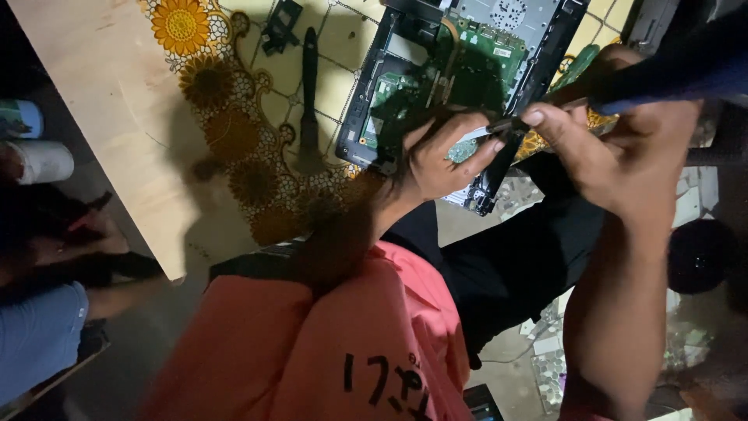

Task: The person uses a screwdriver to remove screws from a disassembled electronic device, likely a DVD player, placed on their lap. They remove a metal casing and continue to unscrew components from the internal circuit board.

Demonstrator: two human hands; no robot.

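Looking down at the opened laptop (467, 70) in the upper middle of the frame, I see its cover already off and the green circuit board (475, 54) bare, so I judge the opening-up done and the work inside only partly along. My left hand (444, 160) is half curled at the laptop's near edge, fingertips resting on a small part there, though I cannot tell whether it grips anything, while my right hand (623, 156) at the right is closed around a thin dark tool (506, 125) aimed at that spot. A black brush (309, 101) and a small black piece (280, 27) lie unused on the flowered cloth (234, 148) to the left.
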